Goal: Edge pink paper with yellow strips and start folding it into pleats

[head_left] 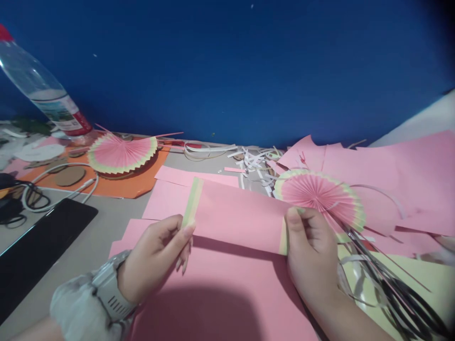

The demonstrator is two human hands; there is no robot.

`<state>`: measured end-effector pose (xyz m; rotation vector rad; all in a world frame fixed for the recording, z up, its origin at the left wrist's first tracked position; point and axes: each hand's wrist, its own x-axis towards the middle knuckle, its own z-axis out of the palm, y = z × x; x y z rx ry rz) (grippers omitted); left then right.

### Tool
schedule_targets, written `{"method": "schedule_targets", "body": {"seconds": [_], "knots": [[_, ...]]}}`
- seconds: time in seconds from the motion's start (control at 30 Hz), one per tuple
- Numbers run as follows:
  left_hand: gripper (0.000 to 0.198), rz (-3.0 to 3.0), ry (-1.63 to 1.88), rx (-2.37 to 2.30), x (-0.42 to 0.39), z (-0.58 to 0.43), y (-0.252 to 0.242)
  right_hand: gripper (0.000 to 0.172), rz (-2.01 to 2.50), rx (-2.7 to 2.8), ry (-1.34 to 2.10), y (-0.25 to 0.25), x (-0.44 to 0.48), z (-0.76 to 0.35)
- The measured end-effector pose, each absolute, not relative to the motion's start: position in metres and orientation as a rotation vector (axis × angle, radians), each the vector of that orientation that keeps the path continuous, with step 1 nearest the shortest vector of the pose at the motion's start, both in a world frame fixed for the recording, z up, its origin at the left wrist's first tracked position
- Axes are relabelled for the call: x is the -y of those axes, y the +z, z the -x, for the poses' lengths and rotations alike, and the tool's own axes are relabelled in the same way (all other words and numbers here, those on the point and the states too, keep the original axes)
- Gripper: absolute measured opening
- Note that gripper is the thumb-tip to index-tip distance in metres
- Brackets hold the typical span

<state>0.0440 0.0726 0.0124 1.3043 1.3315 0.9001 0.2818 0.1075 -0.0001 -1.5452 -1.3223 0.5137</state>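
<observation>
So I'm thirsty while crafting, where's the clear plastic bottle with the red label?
The clear plastic bottle with the red label is at the far left of the head view, against the blue wall, behind the orange paper sheet.

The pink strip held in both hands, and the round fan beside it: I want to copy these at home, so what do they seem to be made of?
The pink strip looks like thin matte craft paper with a pale green band at each end; it bends softly between the left hand and right hand. The round fan seems the same paper, pleated: sharp radial folds, green-yellow rim.
</observation>
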Motion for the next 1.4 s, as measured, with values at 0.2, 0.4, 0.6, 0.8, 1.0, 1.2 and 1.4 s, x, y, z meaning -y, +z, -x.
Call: {"method": "schedule_targets", "body": {"seconds": [0.2,0.4,0.6,0.8,1.0,1.2,1.4], "knots": [[0.038,-1.254,0.986,-1.341,-0.071,-0.044,0.008,0.029,1.569,1.273,0.593,-0.001,-0.109,-0.283],[0.03,-1.234,1.118,-1.416,-0.077,-0.039,0.013,0.029,1.578,1.279,0.567,0.001,-0.11,-0.283],[0.025,-1.147,1.291,-1.453,-0.08,-0.035,0.01,0.027,1.525,1.304,0.615,0.002,-0.11,-0.282],[0.027,-1.214,1.411,-1.465,-0.082,-0.034,0.006,0.025,1.518,1.291,0.654,0.0,-0.109,-0.283],[0.02,-1.33,0.98,-1.314,-0.076,-0.039,0.015,0.023,1.475,1.316,0.683,-0.002,-0.108,-0.284],[0.037,-1.343,0.704,-1.273,-0.076,-0.04,0.015,0.023,1.482,1.384,0.601,-0.001,-0.105,-0.282],[0.038,-1.281,0.705,-1.262,-0.073,-0.04,0.015,0.021,1.477,1.433,0.526,-0.002,-0.104,-0.283]]}}
